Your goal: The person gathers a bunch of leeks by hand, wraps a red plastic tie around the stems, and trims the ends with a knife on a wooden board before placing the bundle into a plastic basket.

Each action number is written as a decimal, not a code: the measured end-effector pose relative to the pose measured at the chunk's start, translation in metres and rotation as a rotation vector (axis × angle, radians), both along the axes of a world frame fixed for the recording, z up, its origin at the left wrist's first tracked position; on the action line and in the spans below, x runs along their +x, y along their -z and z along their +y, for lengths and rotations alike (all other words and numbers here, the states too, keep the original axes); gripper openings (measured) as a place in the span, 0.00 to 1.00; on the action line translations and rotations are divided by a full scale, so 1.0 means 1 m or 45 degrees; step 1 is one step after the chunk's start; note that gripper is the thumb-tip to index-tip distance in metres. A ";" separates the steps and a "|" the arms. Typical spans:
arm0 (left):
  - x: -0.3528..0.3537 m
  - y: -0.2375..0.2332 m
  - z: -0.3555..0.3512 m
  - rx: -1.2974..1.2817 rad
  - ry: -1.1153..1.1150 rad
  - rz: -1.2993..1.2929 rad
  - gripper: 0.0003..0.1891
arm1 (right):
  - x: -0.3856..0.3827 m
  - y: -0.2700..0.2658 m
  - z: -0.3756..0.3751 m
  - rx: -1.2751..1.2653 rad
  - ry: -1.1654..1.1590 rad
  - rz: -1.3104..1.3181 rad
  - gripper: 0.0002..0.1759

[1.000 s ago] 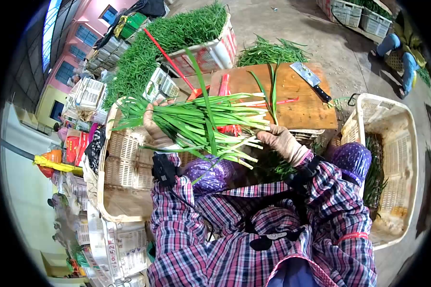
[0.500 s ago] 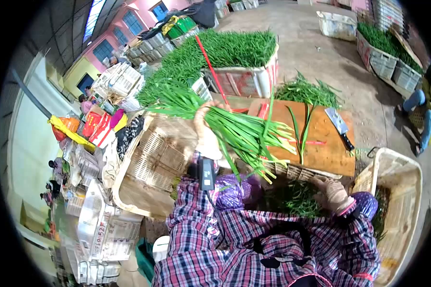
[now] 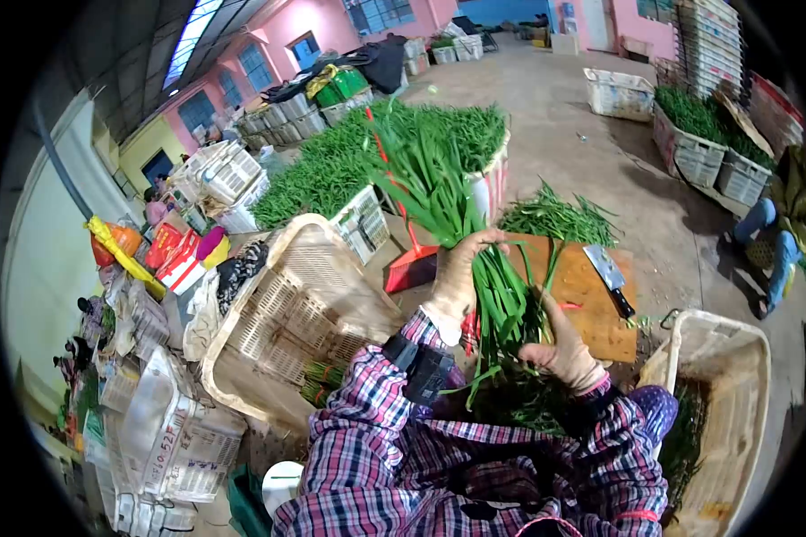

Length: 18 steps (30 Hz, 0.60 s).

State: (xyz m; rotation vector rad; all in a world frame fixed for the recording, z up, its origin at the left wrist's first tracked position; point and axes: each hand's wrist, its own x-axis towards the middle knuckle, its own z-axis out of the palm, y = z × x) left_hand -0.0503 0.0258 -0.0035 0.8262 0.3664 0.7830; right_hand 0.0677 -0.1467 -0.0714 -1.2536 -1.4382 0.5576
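Observation:
My left hand (image 3: 464,276), in a pale glove, is wrapped round the middle of a bunch of Chinese chives (image 3: 503,300). The leafy tops fan up and away; the lower part hangs over my lap. Beside that lower part is my right hand (image 3: 571,351), also gloved, its fingers stretched up along the bunch and thumb held apart. A cleaver (image 3: 609,276) with a black handle rests on the orange-brown board (image 3: 591,327) in front of me. More loose greens (image 3: 560,217) lie just behind the board.
A cream crate (image 3: 287,309) stands at my left with small bundles inside, another crate (image 3: 750,394) at my right. Farther off are crates heaped with greens (image 3: 331,179) and a red dustpan (image 3: 414,267). A person (image 3: 784,242) sits at the far right.
The bunch has swung from lying sideways to a more upright position, tops pointing away. My right hand has risen from my lap to the bunch's lower part.

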 end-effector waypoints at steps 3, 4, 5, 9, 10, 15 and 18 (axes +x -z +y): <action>0.019 -0.008 -0.031 0.260 -0.178 0.057 0.10 | -0.006 -0.004 -0.002 0.088 0.104 -0.127 0.64; 0.027 -0.011 -0.038 0.192 -0.173 0.181 0.11 | -0.008 -0.003 -0.001 0.155 0.178 -0.232 0.65; 0.032 -0.012 -0.048 0.269 -0.179 0.258 0.11 | -0.007 0.006 0.004 0.197 0.259 -0.247 0.66; 0.053 -0.031 -0.098 0.527 -0.209 0.363 0.13 | -0.006 0.018 0.009 0.206 0.671 -0.182 0.57; 0.060 -0.028 -0.105 0.571 -0.194 0.396 0.14 | -0.007 0.010 0.011 0.252 0.771 -0.091 0.50; 0.077 -0.014 -0.106 1.062 0.269 0.813 0.20 | 0.017 0.006 0.000 0.091 0.632 0.611 0.27; 0.080 -0.009 -0.083 1.541 0.544 0.635 0.27 | 0.051 0.031 -0.010 0.072 0.462 0.510 0.19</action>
